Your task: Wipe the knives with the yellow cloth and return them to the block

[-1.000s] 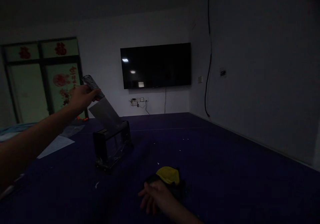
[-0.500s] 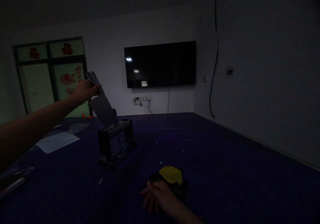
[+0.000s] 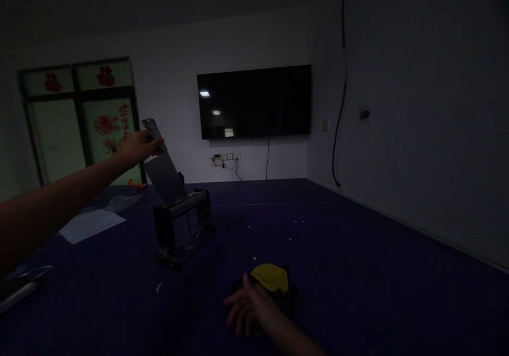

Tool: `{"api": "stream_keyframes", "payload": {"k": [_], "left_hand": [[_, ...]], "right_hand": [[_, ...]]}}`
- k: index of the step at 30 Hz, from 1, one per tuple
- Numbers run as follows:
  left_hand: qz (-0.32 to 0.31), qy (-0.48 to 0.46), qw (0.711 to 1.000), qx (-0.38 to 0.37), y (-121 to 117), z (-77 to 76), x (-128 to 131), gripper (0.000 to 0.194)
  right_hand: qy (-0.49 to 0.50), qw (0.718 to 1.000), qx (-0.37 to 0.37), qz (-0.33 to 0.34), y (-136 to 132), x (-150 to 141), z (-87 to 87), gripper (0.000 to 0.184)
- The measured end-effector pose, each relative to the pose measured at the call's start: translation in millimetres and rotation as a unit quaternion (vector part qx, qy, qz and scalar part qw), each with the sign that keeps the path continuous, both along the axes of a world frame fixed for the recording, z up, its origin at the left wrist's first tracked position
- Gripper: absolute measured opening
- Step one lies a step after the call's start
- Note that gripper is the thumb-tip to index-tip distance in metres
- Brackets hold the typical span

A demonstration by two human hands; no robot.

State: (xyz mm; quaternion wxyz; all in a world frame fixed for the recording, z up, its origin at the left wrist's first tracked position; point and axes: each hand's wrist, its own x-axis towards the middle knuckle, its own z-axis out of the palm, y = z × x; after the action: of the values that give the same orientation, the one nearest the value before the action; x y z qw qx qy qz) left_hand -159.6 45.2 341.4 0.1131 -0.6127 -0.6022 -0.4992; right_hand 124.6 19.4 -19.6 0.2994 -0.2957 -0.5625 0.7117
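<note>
In the head view my left hand [image 3: 139,148] is closed around the patterned handle of a cleaver [image 3: 164,175]. Its wide grey blade points down at a slant, the lower edge at the top of a knife block [image 3: 183,207] with a dark frame and see-through sides. Behind the blade a short black handle [image 3: 181,178] sticks up from the block. My right hand [image 3: 250,305], fingers apart and thumb raised, is over or beside a black and yellow item [image 3: 271,277] of unclear kind. Whether it touches that item, I cannot tell.
A printed sheet [image 3: 93,225] and clear plastic wrapping [image 3: 123,202] lie left of the block on the dark blue table [image 3: 338,271]. Small white scraps are scattered about. Orange items [image 3: 137,185] sit at the far edge. A television [image 3: 254,102] hangs on the wall.
My left hand has lowered slightly and moved a little right, bringing the cleaver's blade lower at the block. My right thumb has lifted and its fingers have spread more.
</note>
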Motion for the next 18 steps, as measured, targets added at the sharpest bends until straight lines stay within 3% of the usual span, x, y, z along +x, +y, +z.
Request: {"api": "stream_keyframes", "payload": {"k": [8, 18], "left_hand": [[0.030, 0.051, 0.997, -0.056, 6, -6.1, 12, 0.027], [0.018, 0.047, 0.994, -0.096, 33, -24.1, 17, 0.022]], "right_hand": [[0.022, 0.999, 0.000, 0.029, 4, 1, -2.3, 0.091], [0.028, 1.000, 0.013, 0.000, -3, 2, 0.5, 0.093]]}}
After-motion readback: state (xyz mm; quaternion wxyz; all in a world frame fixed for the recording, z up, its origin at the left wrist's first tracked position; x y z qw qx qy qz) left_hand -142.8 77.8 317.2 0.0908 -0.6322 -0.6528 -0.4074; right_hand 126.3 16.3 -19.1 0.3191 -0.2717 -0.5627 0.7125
